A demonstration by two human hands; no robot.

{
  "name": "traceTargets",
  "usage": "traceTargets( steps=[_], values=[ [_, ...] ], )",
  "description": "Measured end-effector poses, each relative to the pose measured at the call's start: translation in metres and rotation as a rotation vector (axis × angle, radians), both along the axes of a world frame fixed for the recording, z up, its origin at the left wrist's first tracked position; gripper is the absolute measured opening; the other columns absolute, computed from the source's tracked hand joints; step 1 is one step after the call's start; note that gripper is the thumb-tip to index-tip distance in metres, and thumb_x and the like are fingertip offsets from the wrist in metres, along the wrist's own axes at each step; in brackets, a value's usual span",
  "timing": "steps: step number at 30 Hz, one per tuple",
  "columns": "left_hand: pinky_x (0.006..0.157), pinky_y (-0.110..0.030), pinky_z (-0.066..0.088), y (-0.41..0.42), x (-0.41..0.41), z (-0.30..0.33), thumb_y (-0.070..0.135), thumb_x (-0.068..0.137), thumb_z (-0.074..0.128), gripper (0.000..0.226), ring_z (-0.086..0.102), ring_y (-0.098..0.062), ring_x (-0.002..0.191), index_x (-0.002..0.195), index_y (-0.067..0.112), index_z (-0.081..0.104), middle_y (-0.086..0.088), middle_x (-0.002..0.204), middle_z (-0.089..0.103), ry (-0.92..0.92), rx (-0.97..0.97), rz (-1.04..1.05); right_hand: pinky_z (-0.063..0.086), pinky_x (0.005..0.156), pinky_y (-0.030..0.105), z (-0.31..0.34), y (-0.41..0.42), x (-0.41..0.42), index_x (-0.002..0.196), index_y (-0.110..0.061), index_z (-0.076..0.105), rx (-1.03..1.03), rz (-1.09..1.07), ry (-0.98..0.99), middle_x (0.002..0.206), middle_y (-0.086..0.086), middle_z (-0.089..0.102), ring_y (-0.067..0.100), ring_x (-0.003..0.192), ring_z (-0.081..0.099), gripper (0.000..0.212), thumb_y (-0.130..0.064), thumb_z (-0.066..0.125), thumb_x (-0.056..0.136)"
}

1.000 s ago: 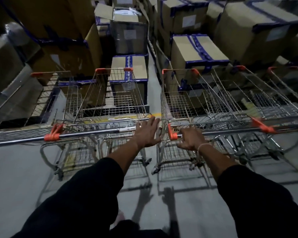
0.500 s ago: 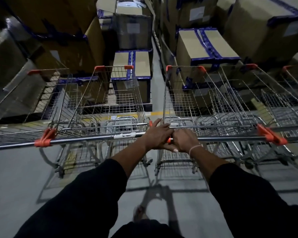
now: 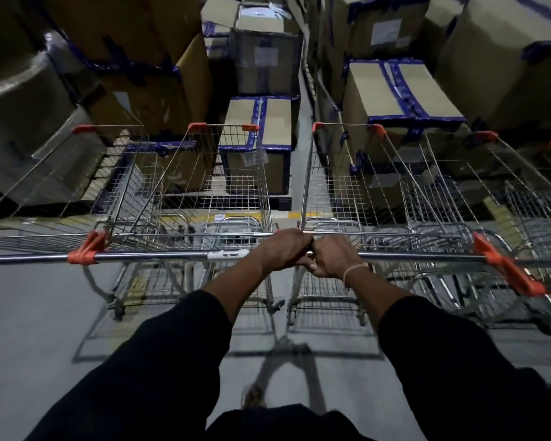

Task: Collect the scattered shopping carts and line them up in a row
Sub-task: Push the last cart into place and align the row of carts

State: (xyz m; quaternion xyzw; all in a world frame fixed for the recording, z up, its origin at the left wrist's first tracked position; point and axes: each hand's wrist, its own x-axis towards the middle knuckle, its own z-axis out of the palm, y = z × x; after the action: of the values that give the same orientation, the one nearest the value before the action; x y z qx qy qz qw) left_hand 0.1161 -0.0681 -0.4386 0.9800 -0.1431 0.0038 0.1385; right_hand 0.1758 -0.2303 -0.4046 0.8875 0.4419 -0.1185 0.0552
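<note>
Hands came together since a second ago | your left hand [image 3: 283,249] and right hand [image 3: 333,257] now touch, each curled on a cart handle | left cart [image 3: 204,186] and right cart [image 3: 379,198] sit side by side facing the boxes [image 3: 395,87] | gap's closed, row is forming

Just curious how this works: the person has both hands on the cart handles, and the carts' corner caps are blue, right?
Not quite. The head view shows both hands, left hand and right hand, on the cart handles, but the corner caps are orange, not blue.

Dim storeroom: taped cardboard boxes [image 3: 404,100] stacked on grey floor [image 3: 29,313].
</note>
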Motion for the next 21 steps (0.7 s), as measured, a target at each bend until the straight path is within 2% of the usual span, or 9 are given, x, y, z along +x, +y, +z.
traceTargets(
  steps=[2,5,7,9,11,12,15,18,21],
  values=[
    [0.071,-0.042,0.052,-0.001,-0.005,-0.003,0.063,0.090,0.054,0.054,0.056,-0.022,0.080,0.112,0.014,0.051,-0.008,0.092,0.060,-0.016,-0.032,0.033,0.057,0.070,0.036,0.003,-0.003,-0.002,0.078,-0.023,0.063,0.047,0.034,0.006,0.073,0.007,0.065,0.033,0.072,0.067,0.025,-0.047,0.065,0.074],
    [0.073,-0.042,0.052,-0.003,-0.012,-0.007,0.063,0.094,0.048,0.052,0.054,-0.021,0.082,0.115,0.016,0.048,-0.007,0.092,0.059,-0.077,-0.029,0.039,0.056,0.071,0.037,0.002,-0.016,0.004,0.097,-0.018,0.067,0.087,0.085,-0.007,0.088,0.009,0.071,0.033,0.080,0.068,0.039,-0.053,0.064,0.080],
    [0.076,-0.043,0.051,-0.010,-0.016,-0.003,0.066,0.096,0.044,0.049,0.048,-0.019,0.076,0.093,0.017,0.051,-0.002,0.081,0.055,-0.113,0.080,0.057,0.055,0.077,0.039,0.002,-0.039,0.017,0.105,-0.018,0.065,0.049,0.072,-0.055,0.093,0.006,0.070,0.029,0.086,0.067,0.046,-0.060,0.062,0.086],
    [0.095,-0.047,0.047,-0.021,-0.016,0.004,0.074,0.096,0.027,0.064,0.052,-0.020,0.076,0.080,0.018,0.052,0.000,0.075,0.057,-0.073,0.319,0.117,0.052,0.089,0.041,0.000,-0.075,0.039,0.104,-0.019,0.063,-0.023,0.017,-0.108,0.094,0.003,0.070,0.026,0.090,0.066,0.046,-0.062,0.062,0.088],
    [0.115,-0.052,0.029,-0.035,-0.014,0.012,0.079,0.091,0.006,0.087,0.063,-0.025,0.097,0.091,0.017,0.066,-0.004,0.087,0.070,-0.014,0.488,0.174,0.049,0.096,0.041,-0.002,-0.116,0.064,0.100,-0.022,0.065,-0.129,-0.053,-0.200,0.092,0.000,0.070,0.022,0.092,0.066,0.046,-0.067,0.062,0.087],
    [0.119,-0.054,0.021,-0.039,-0.014,0.012,0.079,0.088,-0.001,0.092,0.063,-0.026,0.105,0.096,0.019,0.068,-0.005,0.092,0.072,-0.002,0.518,0.189,0.047,0.098,0.040,-0.002,-0.134,0.073,0.098,-0.024,0.066,-0.182,-0.086,-0.247,0.090,-0.003,0.069,0.020,0.091,0.065,0.045,-0.068,0.062,0.088],
    [0.121,-0.056,0.011,-0.046,-0.017,0.011,0.077,0.091,0.006,0.083,0.062,-0.026,0.110,0.099,0.019,0.065,-0.005,0.095,0.071,-0.015,0.533,0.210,0.051,0.096,0.039,-0.007,-0.171,0.088,0.095,-0.026,0.068,-0.252,-0.148,-0.295,0.078,-0.008,0.056,0.014,0.083,0.060,0.039,-0.064,0.060,0.091],
    [0.119,-0.060,0.008,-0.047,-0.019,0.011,0.076,0.092,0.012,0.078,0.059,-0.025,0.116,0.106,0.018,0.062,-0.005,0.101,0.070,-0.012,0.506,0.233,0.058,0.084,0.037,-0.008,-0.176,0.091,0.100,-0.019,0.067,-0.181,-0.184,-0.240,0.087,-0.002,0.063,0.018,0.086,0.063,0.038,-0.057,0.064,0.092],
    [0.115,-0.069,0.006,-0.044,-0.020,0.012,0.075,0.092,0.012,0.077,0.054,-0.028,0.124,0.117,0.017,0.057,-0.008,0.114,0.067,0.036,0.484,0.293,0.059,0.079,0.038,-0.003,-0.168,0.097,0.100,-0.015,0.068,-0.109,-0.177,-0.162,0.091,0.002,0.067,0.021,0.085,0.066,0.034,-0.048,0.066,0.093]
  ],
)
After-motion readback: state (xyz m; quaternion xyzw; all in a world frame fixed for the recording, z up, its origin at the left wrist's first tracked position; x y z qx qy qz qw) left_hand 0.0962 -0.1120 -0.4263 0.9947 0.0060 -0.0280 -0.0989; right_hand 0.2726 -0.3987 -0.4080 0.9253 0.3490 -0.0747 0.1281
